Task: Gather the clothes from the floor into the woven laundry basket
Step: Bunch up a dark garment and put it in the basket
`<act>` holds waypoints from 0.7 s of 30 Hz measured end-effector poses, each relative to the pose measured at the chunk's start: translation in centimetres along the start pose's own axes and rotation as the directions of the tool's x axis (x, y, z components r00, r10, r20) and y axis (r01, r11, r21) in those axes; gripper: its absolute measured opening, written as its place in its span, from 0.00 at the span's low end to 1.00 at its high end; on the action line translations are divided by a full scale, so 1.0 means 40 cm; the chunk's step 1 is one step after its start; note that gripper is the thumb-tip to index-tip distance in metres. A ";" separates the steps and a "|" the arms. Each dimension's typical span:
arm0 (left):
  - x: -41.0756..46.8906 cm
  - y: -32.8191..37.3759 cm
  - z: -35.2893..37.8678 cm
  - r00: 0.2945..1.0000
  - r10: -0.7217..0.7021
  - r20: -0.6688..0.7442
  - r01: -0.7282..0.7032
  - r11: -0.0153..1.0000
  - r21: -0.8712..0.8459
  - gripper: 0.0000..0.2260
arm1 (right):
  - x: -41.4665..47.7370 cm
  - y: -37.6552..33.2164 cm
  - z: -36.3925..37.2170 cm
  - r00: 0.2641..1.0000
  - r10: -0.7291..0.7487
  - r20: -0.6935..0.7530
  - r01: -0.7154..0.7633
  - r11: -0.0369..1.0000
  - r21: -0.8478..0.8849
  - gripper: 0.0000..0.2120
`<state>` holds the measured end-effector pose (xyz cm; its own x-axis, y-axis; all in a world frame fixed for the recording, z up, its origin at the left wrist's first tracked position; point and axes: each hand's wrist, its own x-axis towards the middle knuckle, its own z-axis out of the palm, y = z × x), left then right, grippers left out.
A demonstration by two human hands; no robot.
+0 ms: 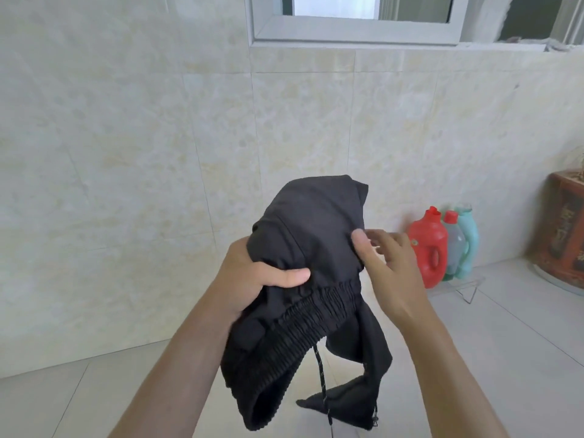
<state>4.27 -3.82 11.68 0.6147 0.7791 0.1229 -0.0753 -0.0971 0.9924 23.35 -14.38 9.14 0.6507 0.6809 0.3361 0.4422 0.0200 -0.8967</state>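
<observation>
Fingers of the left hand (252,279) are clamped on a bunched black garment (316,235), thumb pressed over the soft matte cloth just above its ribbed elastic waistband (319,314). It is held up above the pale tiled floor (505,343), before a glossy marbled wall (126,153). The right hand (392,267) has its fingers apart and blurred, its thumb touching the fabric's edge. A speckled drawstring (320,371) dangles. 3 plastic bottles (431,248) stand on a wire rack (467,287).
</observation>
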 end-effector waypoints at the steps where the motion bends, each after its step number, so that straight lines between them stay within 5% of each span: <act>1: -0.008 0.011 -0.011 1.000 0.025 0.007 -0.024 0.998 -0.050 0.23 | 0.003 0.018 -0.008 0.997 0.030 0.070 -0.037 0.994 0.100 0.33; 3: -0.029 0.031 -0.029 0.996 0.067 0.052 -0.056 0.980 -0.189 0.24 | 0.007 0.069 0.001 0.967 0.050 0.249 -0.105 0.972 0.210 0.37; 6: -0.065 0.056 -0.051 0.976 0.155 0.150 -0.078 0.900 -0.428 0.38 | -0.003 0.091 0.021 0.910 -0.031 0.413 -0.030 0.990 0.141 0.51; 8: -0.079 0.080 -0.046 0.963 0.249 0.101 -0.181 0.880 -0.439 0.38 | -0.009 0.075 0.014 0.825 -0.027 0.564 -0.141 0.958 0.251 0.46; 11: -0.063 0.103 -0.011 0.878 0.417 -0.234 -0.457 0.876 -0.155 0.19 | -0.030 0.039 0.020 0.680 -0.095 0.727 -0.181 0.939 0.292 0.29; 14: -0.031 0.081 0.013 0.681 0.533 -0.502 -0.574 0.815 0.086 0.16 | -0.034 0.065 0.074 0.744 0.043 0.667 -0.144 0.985 0.098 0.27; 17: -0.015 0.053 -0.003 0.549 0.565 -0.616 -0.572 0.791 0.215 0.17 | -0.047 0.124 0.116 0.743 0.268 0.613 -0.199 0.963 -0.179 0.13; 21: -0.016 0.050 -0.019 0.398 0.679 -0.618 -0.526 0.720 0.453 0.19 | -0.045 0.137 0.096 0.636 0.473 0.609 -0.231 0.870 -0.435 0.07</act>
<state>3.13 -4.02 13.58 -0.2917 0.6264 0.7229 -0.0220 -0.7599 0.6497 22.23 -12.66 2.51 0.2470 0.8887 -0.3863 0.5030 -0.4583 -0.7328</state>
